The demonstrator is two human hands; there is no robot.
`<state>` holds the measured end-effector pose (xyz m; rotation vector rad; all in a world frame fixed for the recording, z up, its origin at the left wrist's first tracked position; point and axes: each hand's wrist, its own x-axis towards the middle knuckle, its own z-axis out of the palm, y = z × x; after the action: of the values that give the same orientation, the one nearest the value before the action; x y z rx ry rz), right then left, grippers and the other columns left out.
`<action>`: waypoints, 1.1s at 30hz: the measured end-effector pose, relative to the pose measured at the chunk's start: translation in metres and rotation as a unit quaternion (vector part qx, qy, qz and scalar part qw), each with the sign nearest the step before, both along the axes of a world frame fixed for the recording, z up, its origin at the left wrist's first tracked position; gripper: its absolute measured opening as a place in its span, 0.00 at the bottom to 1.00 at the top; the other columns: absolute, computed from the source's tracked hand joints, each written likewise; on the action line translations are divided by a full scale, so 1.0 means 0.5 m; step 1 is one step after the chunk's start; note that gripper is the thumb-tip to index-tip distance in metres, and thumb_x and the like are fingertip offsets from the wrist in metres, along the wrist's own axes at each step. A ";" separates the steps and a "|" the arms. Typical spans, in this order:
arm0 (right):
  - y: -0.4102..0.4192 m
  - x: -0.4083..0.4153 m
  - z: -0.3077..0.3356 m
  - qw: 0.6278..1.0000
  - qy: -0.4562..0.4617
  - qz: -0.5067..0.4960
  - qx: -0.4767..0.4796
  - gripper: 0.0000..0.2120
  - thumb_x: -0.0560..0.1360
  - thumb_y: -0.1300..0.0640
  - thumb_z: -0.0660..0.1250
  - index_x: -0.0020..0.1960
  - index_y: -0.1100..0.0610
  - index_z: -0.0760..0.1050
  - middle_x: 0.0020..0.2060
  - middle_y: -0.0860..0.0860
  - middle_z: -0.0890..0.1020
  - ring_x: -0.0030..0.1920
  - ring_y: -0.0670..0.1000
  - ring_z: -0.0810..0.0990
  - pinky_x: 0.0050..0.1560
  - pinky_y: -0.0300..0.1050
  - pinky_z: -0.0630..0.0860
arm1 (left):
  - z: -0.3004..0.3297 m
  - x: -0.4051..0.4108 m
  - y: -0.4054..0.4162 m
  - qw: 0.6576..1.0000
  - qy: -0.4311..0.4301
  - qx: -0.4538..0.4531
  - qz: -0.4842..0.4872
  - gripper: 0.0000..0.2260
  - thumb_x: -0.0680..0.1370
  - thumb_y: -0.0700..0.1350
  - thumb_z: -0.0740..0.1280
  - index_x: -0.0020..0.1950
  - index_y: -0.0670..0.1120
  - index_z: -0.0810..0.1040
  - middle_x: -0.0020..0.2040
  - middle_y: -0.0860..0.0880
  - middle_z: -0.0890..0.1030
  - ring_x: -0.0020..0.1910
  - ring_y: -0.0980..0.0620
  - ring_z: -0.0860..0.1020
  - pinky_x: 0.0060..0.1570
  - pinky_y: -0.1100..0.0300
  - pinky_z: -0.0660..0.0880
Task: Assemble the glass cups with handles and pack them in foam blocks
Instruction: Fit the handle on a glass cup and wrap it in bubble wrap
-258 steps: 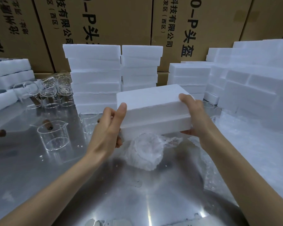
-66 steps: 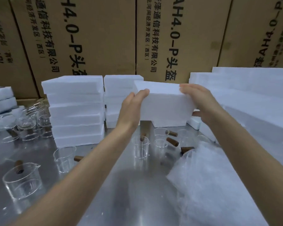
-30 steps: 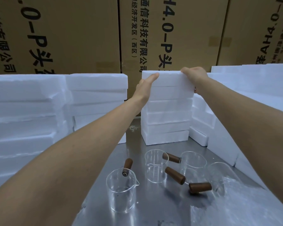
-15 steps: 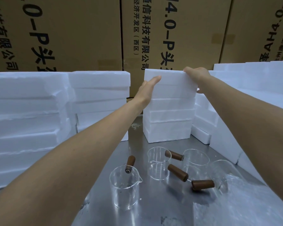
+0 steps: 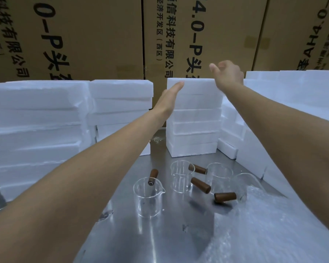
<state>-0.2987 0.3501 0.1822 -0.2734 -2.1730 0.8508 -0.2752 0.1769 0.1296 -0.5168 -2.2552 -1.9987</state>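
Note:
A stack of white foam blocks stands at the back middle of the steel table. Its top block lies flush on the pile. My left hand is flat and open beside the block's left end, fingertips near its upper corner. My right hand hovers open just above the block's right end, holding nothing. Several glass cups with brown wooden handles stand in front of the stack: one nearest me, one in the middle, one to its right, one lying tilted.
More foam stacks stand at the left, centre-left and along the right. Cardboard boxes form a wall behind. Bubble wrap covers the steel table at the lower right.
Both hands carried the foam block up and back onto the middle stack. Since half a second ago they have let go: the right hand lifted off, the left hand flattened at the side.

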 end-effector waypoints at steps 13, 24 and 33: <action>-0.163 0.272 -0.226 0.985 -0.009 0.153 -0.076 0.10 0.77 0.60 0.59 0.55 0.52 0.74 0.55 0.50 0.74 0.60 0.52 0.71 0.56 0.42 0.67 | -0.212 0.304 -0.125 0.968 0.072 -0.205 0.127 0.31 0.78 0.50 0.65 0.77 0.47 0.55 0.74 0.51 0.62 0.73 0.54 0.60 0.67 0.66 0.57; -0.344 0.414 -0.348 0.926 -0.298 0.221 -0.067 0.19 0.75 0.49 0.61 0.63 0.56 0.64 0.54 0.53 0.76 0.56 0.56 0.76 0.55 0.48 0.71 | -0.327 0.445 -0.184 0.982 -0.047 -0.137 0.123 0.47 0.67 0.52 0.71 0.78 0.45 0.48 0.77 0.46 0.57 0.74 0.47 0.61 0.72 0.50 0.61; -0.364 0.521 -0.372 0.959 -0.217 0.183 0.008 0.16 0.76 0.39 0.57 0.48 0.52 0.69 0.45 0.50 0.80 0.48 0.54 0.78 0.45 0.47 0.72 | -0.336 0.491 -0.252 0.973 -0.011 -0.172 0.156 0.45 0.68 0.48 0.77 0.77 0.47 0.54 0.69 0.49 0.68 0.67 0.50 0.69 0.66 0.52 0.69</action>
<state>-0.0381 0.1681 -0.0039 -0.0485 -2.6944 1.0512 -0.0297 0.0511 -0.0382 -0.1451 -2.5226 -1.4848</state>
